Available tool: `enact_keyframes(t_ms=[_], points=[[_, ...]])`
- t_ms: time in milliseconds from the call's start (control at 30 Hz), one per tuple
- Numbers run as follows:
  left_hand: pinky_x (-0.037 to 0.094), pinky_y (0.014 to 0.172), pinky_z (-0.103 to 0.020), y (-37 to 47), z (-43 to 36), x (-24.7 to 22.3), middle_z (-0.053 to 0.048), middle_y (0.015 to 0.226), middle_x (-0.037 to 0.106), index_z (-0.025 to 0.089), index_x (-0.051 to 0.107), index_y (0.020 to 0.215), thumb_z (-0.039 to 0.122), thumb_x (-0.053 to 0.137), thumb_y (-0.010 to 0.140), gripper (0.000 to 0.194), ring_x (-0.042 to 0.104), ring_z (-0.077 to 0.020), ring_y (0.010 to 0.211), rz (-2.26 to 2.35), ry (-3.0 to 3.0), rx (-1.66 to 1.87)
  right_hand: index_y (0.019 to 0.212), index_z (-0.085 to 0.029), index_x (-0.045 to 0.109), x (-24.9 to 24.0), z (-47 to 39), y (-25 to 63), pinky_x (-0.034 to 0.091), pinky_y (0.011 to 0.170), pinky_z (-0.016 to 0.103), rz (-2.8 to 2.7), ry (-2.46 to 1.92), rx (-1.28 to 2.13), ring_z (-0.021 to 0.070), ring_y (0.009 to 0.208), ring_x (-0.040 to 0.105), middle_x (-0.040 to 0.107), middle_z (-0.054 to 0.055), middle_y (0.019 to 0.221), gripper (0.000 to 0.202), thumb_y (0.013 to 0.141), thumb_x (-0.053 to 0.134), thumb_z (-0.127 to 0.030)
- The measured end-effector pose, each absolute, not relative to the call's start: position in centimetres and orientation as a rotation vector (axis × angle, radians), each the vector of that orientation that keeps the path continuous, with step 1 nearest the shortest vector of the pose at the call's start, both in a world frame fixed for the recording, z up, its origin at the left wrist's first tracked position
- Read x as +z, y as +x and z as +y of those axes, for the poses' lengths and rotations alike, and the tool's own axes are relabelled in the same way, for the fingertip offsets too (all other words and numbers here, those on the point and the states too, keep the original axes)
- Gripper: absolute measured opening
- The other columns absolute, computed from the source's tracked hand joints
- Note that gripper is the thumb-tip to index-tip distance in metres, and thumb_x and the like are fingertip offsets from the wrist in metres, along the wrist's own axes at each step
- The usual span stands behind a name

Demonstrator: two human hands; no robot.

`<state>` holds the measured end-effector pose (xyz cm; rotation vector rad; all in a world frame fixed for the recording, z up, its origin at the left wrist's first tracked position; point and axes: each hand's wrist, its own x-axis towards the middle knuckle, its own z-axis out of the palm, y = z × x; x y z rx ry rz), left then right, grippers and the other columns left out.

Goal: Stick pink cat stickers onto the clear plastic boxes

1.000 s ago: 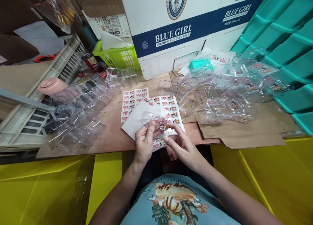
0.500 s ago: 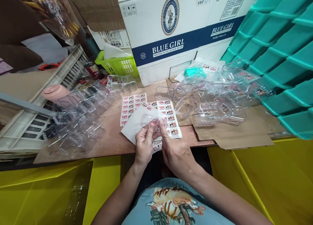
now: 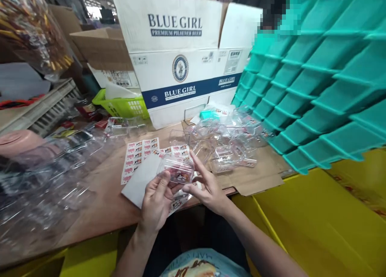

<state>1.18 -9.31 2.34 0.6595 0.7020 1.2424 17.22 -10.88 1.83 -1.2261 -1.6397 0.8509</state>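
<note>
The left fingers (image 3: 163,181) pinch beside the parted right fingers (image 3: 202,167).

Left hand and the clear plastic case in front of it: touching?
Touching. The head view shows the left hand gripping the clear plastic case, its thumb over the case's left end with no gap visible.

I note 1 passable lane over brown wooden tabletop (image 3: 104,200); heaped clear plastic cases (image 3: 54,178) obstruct leftward, a lime-green perforated plastic basket (image 3: 117,107) beyond.
</note>
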Motion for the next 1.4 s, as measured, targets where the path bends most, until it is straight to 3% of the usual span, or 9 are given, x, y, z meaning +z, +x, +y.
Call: enact_keyframes(t_ms=[100,267,367,533,733,833,933,1233,1400], points=[[0.054,0.097,-0.045,0.9,-8.6,2.0,-0.012,0.106,0.074,0.016,0.072,0.109,0.042,0.067,0.085,0.035,0.070,-0.0278,0.103,0.748,0.926,1.134,0.147,-0.025,0.038,3.8,-8.0,20.1,0.054,0.085,0.033,-1.494,-1.178,0.849,0.0220,0.108,0.061,0.057,0.013,0.130,0.070,0.086,0.066,-0.043],[0.046,0.105,-0.049,-5.3,-4.3,-1.4,-0.014,0.128,0.063,0.018,0.062,0.127,0.049,0.071,0.077,0.059,0.063,-0.0310,0.112,1.575,1.688,1.280,0.143,-0.021,0.043,4.2,-2.2,31.9,0.050,0.093,0.048,-1.328,-1.583,0.007,0.0294,0.107,0.059,0.058,0.015,0.125,0.076,0.079,0.068,-0.053],[0.035,0.110,-0.054,-8.3,-1.9,-3.4,-0.021,0.135,0.056,0.013,0.055,0.132,0.048,0.074,0.072,0.072,0.049,-0.0390,0.128,1.883,1.927,0.970,0.147,-0.011,0.036,2.9,1.0,38.0,0.041,0.104,0.056,-1.358,-1.779,-0.260,0.0370,0.123,0.052,0.052,0.023,0.136,0.084,0.082,0.062,-0.058],[0.041,0.100,-0.053,-8.8,0.3,-4.3,-0.019,0.114,0.067,0.013,0.066,0.108,0.036,0.076,0.067,0.048,0.056,-0.0396,0.116,1.795,1.723,0.859,0.152,-0.013,0.028,3.3,2.1,36.0,0.023,0.107,0.074,-1.543,-1.824,-0.450,0.0466,0.144,0.022,0.026,0.025,0.157,0.079,0.091,0.048,-0.059],[0.053,0.071,-0.030,-7.0,-2.4,-1.7,-0.007,0.100,0.073,0.015,0.068,0.102,0.045,0.068,0.079,0.038,0.068,-0.0224,0.084,1.342,1.513,0.916,0.141,-0.029,0.047,4.4,-1.0,21.2,0.045,0.104,0.050,-1.982,-1.225,0.318,0.0300,0.128,0.052,0.057,0.011,0.138,0.061,0.086,0.066,-0.045],[0.052,0.068,-0.027,-6.2,-4.2,0.2,-0.006,0.099,0.073,0.016,0.068,0.105,0.041,0.077,0.074,0.041,0.067,-0.0193,0.080,1.040,1.251,0.905,0.108,-0.022,0.067,3.3,-0.9,16.9,0.053,0.085,0.038,-1.991,-1.081,0.813,0.0234,0.098,0.064,0.070,0.008,0.102,0.033,0.084,0.068,-0.045],[0.051,0.072,-0.024,-6.1,-4.6,1.2,-0.003,0.093,0.072,0.017,0.071,0.098,0.034,0.081,0.071,0.033,0.065,-0.0149,0.080,0.958,1.108,1.008,0.073,-0.017,0.065,2.2,-0.8,15.5,0.046,0.059,0.026,-1.984,-1.057,1.008,0.0148,0.065,0.057,0.062,0.001,0.068,0.030,0.089,0.059,-0.042],[0.047,0.067,-0.019,-4.5,-4.3,-0.9,0.001,0.077,0.070,0.015,0.072,0.080,0.027,0.086,0.064,0.024,0.060,-0.0079,0.067,0.955,0.869,1.203,0.077,-0.019,0.062,0.8,-2.4,15.1,0.046,0.061,0.027,-1.893,-1.121,0.647,0.0147,0.062,0.059,0.064,0.002,0.068,0.016,0.090,0.056,-0.025],[0.048,0.066,-0.021,-3.3,-4.7,-1.5,-0.001,0.073,0.072,0.015,0.073,0.077,0.028,0.086,0.064,0.023,0.061,-0.0089,0.064,0.942,0.761,1.230,0.096,-0.022,0.067,0.2,-3.5,14.5,0.044,0.089,0.046,-1.983,-1.090,0.210,0.0259,0.096,0.056,0.066,0.010,0.098,0.010,0.090,0.062,-0.027]])
